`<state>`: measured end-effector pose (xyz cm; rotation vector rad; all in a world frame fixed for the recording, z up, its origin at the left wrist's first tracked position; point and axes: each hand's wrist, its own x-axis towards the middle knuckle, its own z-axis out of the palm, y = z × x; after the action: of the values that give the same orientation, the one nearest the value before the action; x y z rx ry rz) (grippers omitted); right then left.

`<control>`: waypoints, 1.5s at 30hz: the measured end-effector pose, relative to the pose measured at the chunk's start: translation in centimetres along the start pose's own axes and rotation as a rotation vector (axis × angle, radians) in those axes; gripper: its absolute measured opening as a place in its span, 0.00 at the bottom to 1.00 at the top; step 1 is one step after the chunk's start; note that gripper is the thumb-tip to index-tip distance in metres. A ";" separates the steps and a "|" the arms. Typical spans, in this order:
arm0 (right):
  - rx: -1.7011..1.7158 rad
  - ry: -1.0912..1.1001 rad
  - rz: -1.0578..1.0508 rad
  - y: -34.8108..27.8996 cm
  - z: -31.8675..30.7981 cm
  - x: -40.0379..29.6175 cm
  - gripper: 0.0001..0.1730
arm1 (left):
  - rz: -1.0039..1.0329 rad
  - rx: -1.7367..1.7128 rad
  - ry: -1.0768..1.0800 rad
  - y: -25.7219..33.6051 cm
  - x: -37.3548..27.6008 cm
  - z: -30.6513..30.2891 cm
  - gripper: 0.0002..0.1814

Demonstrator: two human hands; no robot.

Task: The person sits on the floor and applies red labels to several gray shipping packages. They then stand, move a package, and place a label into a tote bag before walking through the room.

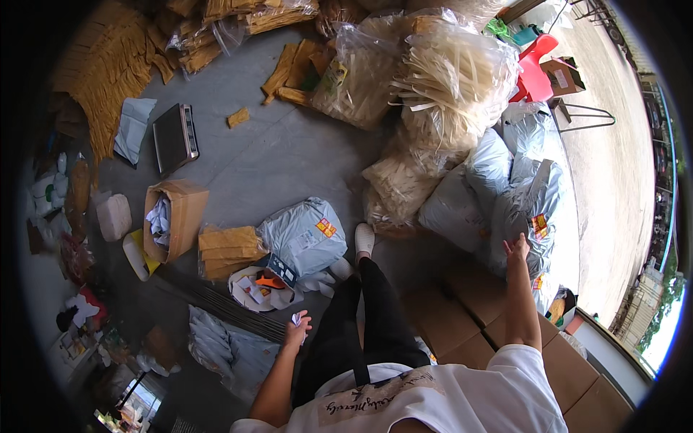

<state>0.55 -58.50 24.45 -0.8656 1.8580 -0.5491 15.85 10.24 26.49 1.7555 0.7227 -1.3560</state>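
My left hand (298, 329) is closed around a small crumpled piece of white paper (296, 319), just below a round tub (236, 295) that holds papers and an orange-handled tool (269, 280). My right hand (517, 248) reaches out to the pile of grey plastic mailing bags, its fingers at or just in front of a bag with a red and yellow sticker (541, 197). Whether the fingers touch the bag cannot be told. A full grey mailing bag (308, 243) lies on the floor by my feet, with a packet of yellow-brown strips (230, 246) beside it.
Cardboard boxes (465, 352) stand below my right arm. Clear bags of pale strips (444, 81) are heaped ahead, near a red chair (536, 65). Leftwards are an open carton of paper (187, 216), a flat scale (170, 140) and a bundle of thin rods (227, 308).
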 end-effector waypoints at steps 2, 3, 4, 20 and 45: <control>-0.093 -0.027 0.017 1.3 1.1 -0.2 0.27 | -0.010 -0.029 0.024 -1.0 0.2 -0.3 0.20; -0.123 -0.021 0.026 2.1 1.7 -0.4 0.26 | -0.012 -0.042 0.025 -1.5 0.3 -0.4 0.20; -0.143 -0.064 0.036 2.7 2.0 -0.6 0.24 | -0.013 -0.055 0.024 -2.1 0.4 -0.4 0.19; -1.044 -1.045 -0.392 26.2 23.3 -10.8 0.16 | 0.554 0.487 0.288 -6.4 4.9 4.9 0.22; -1.144 -1.149 -0.987 47.7 41.4 -20.0 0.09 | 0.573 0.668 0.408 -2.8 11.1 3.9 0.29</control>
<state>28.02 -12.39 -14.37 -2.2378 0.4198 0.5378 14.51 8.08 14.63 2.5523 -0.0914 -0.8867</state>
